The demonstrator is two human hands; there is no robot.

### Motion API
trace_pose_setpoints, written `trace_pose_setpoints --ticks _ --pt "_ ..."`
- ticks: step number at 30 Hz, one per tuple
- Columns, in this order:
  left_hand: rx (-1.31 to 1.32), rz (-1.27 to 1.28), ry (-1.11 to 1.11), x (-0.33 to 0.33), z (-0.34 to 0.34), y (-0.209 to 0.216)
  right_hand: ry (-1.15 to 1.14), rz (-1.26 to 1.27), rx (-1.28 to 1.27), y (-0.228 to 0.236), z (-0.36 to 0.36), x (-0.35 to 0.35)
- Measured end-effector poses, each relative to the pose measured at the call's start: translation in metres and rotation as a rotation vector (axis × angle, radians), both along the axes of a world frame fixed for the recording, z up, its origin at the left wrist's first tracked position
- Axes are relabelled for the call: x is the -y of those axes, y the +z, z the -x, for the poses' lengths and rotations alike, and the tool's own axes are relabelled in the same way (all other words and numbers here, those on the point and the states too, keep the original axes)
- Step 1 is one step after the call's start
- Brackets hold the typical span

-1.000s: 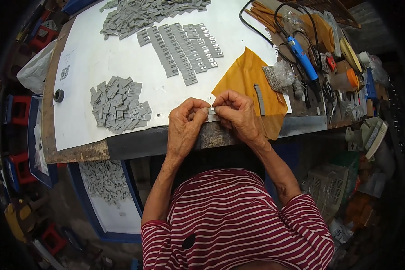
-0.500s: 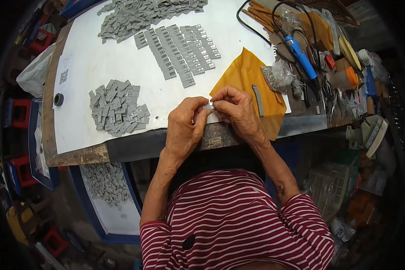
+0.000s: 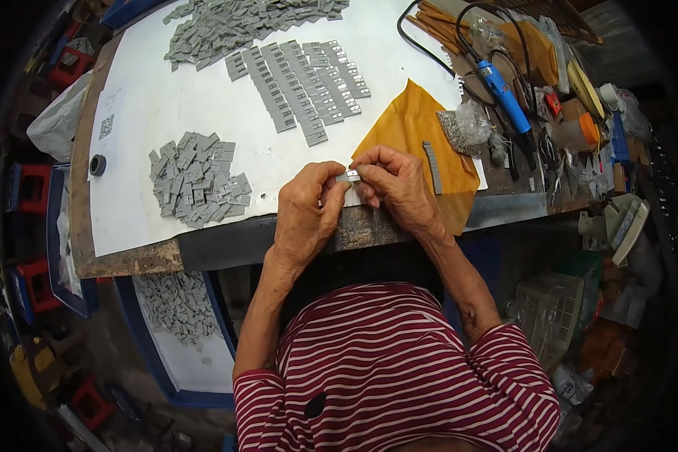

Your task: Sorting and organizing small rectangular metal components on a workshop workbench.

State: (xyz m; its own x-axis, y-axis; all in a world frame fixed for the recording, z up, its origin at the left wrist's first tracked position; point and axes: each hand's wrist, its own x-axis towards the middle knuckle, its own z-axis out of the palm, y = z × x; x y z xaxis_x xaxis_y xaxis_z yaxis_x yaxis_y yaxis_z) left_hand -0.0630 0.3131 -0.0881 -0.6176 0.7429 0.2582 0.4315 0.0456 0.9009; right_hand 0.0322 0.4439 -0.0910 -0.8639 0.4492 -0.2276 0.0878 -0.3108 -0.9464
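Near the table's front edge, a small grey plastic piece (image 3: 343,178) with a shiny metal strip (image 3: 352,175) is pinched between both hands. My left hand (image 3: 304,215) grips its left end between thumb and forefinger. At the other end, the thumb and forefinger of my right hand (image 3: 401,192) are closed on the metal part. An orange-brown paper sheet (image 3: 399,120) lies under and behind my right hand, bearing a narrow grey strip (image 3: 432,167). Left of my hands sits a loose pile of grey pieces (image 3: 196,181). Rows of similar pieces (image 3: 309,94) lie beyond.
A larger heap of grey pieces (image 3: 241,30) covers the far side. At the right are a blue pen-shaped tool (image 3: 503,94) with a black cord and a clear bag of tiny parts (image 3: 459,128). A black ring (image 3: 97,166) sits left; a blue-rimmed tray (image 3: 222,324) is below.
My left hand has shifted slightly left, and its grip has turned a little. More of the metal part shows between my fingertips. The piles and rows have not moved.
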Motion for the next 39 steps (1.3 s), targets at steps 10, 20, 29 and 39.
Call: trace_pose_setpoints --ticks 10,20,29,39 --pt "-0.025 0.001 -0.011 0.003 0.0 -0.003 0.005 -0.054 0.021 0.0 0.002 0.002" --pt "-0.214 0.086 -0.051 0.006 0.011 -0.003 -0.02 -0.117 0.037 0.005 0.006 0.008" --pt "-0.299 0.139 -0.02 0.009 0.024 0.004 -0.091 -0.205 0.021 0.0 0.007 0.012" --pt "-0.318 0.124 0.286 0.003 0.097 -0.001 -0.091 -0.302 -0.016 0.007 -0.011 0.021"
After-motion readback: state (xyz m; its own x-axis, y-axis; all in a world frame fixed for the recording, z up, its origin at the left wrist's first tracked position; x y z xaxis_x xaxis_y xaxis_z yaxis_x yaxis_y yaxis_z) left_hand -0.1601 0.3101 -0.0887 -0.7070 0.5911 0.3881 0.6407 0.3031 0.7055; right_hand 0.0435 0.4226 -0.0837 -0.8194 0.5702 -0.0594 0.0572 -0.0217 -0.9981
